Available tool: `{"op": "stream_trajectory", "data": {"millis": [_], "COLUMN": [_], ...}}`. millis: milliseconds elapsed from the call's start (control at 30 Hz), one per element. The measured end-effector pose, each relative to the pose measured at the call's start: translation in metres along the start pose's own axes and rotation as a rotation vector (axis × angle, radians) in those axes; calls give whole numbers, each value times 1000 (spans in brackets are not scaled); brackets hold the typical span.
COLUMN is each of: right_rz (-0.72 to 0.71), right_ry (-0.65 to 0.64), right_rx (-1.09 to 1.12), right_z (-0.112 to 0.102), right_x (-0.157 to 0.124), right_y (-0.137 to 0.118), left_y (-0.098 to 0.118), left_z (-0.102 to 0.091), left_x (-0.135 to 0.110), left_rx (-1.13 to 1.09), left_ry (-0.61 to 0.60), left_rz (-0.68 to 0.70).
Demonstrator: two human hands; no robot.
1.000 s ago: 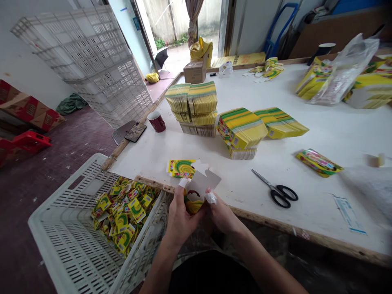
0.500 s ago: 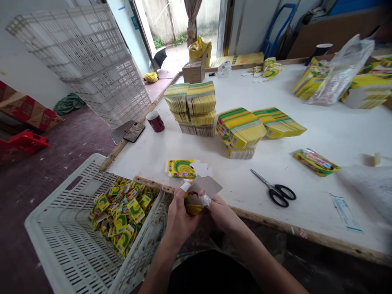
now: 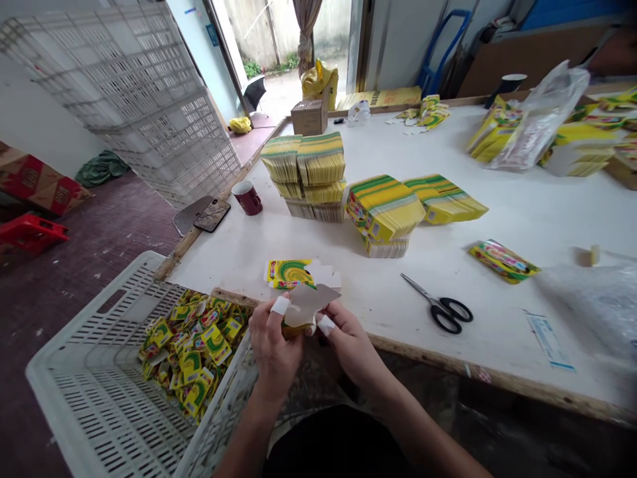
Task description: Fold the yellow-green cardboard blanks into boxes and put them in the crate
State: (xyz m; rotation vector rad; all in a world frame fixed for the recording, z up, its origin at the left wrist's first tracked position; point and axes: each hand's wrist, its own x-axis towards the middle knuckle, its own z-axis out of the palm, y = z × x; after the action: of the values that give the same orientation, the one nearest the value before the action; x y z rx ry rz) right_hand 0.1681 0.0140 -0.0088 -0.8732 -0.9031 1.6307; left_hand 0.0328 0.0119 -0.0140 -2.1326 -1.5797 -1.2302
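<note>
Both my hands grip one small yellow-green carton [image 3: 301,311] at the near edge of the white table [image 3: 522,219]. My left hand [image 3: 271,345] holds its left side, with white tape on a fingertip. My right hand [image 3: 348,342] pinches its right side, with a taped fingertip too, and the carton's grey flap points up and away. A short pile of flat carton blanks [image 3: 293,273] lies on the table just beyond my hands.
A white slatted crate [image 3: 94,398] with several folded cartons [image 3: 192,348] stands at my left. Stacks of flat blanks [image 3: 311,172], [image 3: 385,209] sit mid-table; black scissors [image 3: 438,309], a dark red mug [image 3: 247,197], two phones [image 3: 202,214] and a sweet packet [image 3: 502,260] lie around.
The carton's grey flap has folded lower and the carton sits lower in my hands. The view has shifted slightly to the right.
</note>
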Motion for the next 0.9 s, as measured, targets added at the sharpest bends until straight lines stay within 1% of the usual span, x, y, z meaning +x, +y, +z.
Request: {"op": "stream_trajectory", "data": {"millis": [67, 133, 200, 333, 400, 467, 533, 633, 700, 800, 900], "right_rz": [40, 57, 69, 74, 88, 103, 95, 78, 86, 118, 142], "right_ry": [-17, -25, -27, 4, -3, -36, -53, -10, 11, 27, 108], "right_rx": [106, 169, 181, 136, 167, 209, 202, 119, 93, 103, 119], "right_z": [0, -2, -4, -6, -5, -6, -7, -10, -12, -11, -10], "right_x": [-2, -4, -4, 1, 2, 2, 2, 4, 7, 11, 12], "right_y": [8, 10, 6, -5, -7, -5, -2, -1, -3, -5, -2], "left_y": [0, 0, 0, -1, -3, -5, -6, -6, -5, -3, -3], "left_z": [2, 3, 4, 5, 5, 5, 5, 5, 5, 4, 2], "left_x": [-1, -2, -3, -5, -6, -7, -7, -7, -6, -5, -4], "left_rx": [-13, -21, -27, -35, -61, -88, -96, -60, -14, 55, 93], "left_ry": [-4, -23, -41, -45, -43, -46, -64, -86, -78, -77, -102], "left_rz": [-16, -28, -23, 9, -15, -55, -62, -5, 38, 87, 112]}}
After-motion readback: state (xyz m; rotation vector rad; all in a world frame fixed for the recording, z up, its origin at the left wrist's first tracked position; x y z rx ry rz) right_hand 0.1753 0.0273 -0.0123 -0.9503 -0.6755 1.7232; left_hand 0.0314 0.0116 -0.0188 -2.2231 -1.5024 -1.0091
